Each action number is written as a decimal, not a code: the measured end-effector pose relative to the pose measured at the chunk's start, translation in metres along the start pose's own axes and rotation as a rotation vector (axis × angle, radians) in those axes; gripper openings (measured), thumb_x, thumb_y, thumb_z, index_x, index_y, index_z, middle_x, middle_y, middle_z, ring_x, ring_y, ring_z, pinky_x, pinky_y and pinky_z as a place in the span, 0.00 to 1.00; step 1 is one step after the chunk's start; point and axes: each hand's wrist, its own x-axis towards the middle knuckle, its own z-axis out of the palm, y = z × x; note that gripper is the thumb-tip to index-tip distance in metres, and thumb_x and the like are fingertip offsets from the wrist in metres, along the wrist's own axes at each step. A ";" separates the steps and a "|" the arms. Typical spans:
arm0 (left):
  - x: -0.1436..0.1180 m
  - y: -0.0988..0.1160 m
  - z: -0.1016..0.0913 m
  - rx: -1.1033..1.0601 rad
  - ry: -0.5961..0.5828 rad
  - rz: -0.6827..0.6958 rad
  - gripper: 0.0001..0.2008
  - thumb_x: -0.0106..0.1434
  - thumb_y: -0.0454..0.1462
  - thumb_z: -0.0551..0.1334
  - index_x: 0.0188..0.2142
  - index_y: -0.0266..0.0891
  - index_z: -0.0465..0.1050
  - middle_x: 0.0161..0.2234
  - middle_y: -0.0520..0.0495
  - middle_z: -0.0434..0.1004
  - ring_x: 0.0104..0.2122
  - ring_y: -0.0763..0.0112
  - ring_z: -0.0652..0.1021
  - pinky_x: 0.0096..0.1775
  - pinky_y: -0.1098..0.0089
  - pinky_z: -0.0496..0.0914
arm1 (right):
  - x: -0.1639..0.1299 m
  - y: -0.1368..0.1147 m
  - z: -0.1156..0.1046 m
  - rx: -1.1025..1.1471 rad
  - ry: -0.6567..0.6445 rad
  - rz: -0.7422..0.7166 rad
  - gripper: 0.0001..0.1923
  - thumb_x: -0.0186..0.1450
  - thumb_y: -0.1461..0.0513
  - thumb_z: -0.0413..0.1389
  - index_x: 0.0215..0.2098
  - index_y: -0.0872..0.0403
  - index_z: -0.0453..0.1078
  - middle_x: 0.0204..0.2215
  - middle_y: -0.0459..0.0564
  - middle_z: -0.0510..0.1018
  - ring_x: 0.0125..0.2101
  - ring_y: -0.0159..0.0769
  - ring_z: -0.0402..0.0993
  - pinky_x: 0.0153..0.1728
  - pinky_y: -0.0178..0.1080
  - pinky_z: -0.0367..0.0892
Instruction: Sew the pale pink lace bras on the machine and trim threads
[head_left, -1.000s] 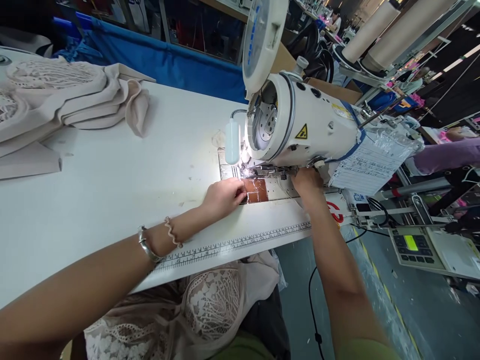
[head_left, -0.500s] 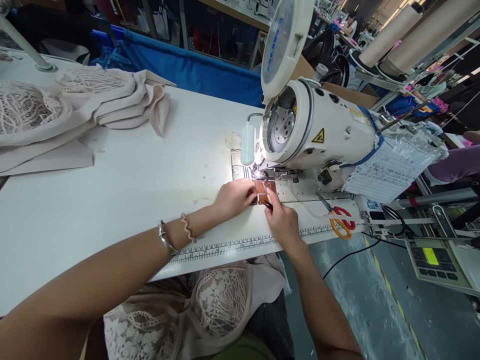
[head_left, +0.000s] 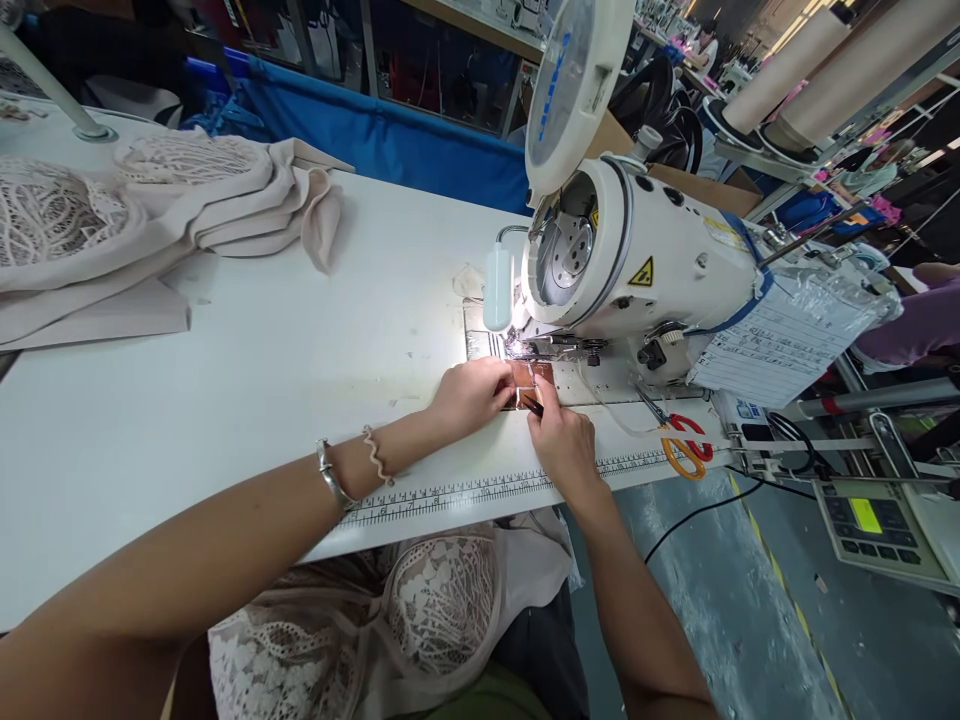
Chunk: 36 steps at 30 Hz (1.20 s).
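Left hand [head_left: 471, 393] flat, fingers pressing the brown patch [head_left: 529, 378] beside the sewing machine [head_left: 645, 270]. Right hand [head_left: 564, 443] pinched on a small dark tool at the patch. Scissors [head_left: 684, 446] nearby on the table [head_left: 225, 400].

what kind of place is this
Most likely a garment factory sewing floor. An industrial sewing machine stands on a long white table with a ruler strip along its edge, lace pieces are stacked to one side, and more workstations show in the background. Both hands work at the needle.
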 end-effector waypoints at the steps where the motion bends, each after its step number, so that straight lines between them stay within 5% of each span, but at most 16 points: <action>1: 0.000 0.000 0.000 -0.002 0.000 0.001 0.09 0.63 0.32 0.59 0.27 0.41 0.72 0.27 0.51 0.75 0.29 0.70 0.74 0.26 0.71 0.62 | 0.000 0.000 0.000 0.002 0.006 -0.002 0.28 0.69 0.62 0.51 0.68 0.58 0.60 0.30 0.56 0.84 0.31 0.43 0.80 0.31 0.36 0.67; 36: 0.001 0.001 -0.004 -0.155 0.101 -0.022 0.08 0.62 0.30 0.60 0.28 0.40 0.74 0.26 0.52 0.73 0.28 0.70 0.73 0.35 0.69 0.70 | 0.007 -0.006 0.004 0.015 0.010 -0.115 0.30 0.68 0.64 0.51 0.68 0.58 0.60 0.33 0.56 0.85 0.31 0.43 0.81 0.30 0.37 0.65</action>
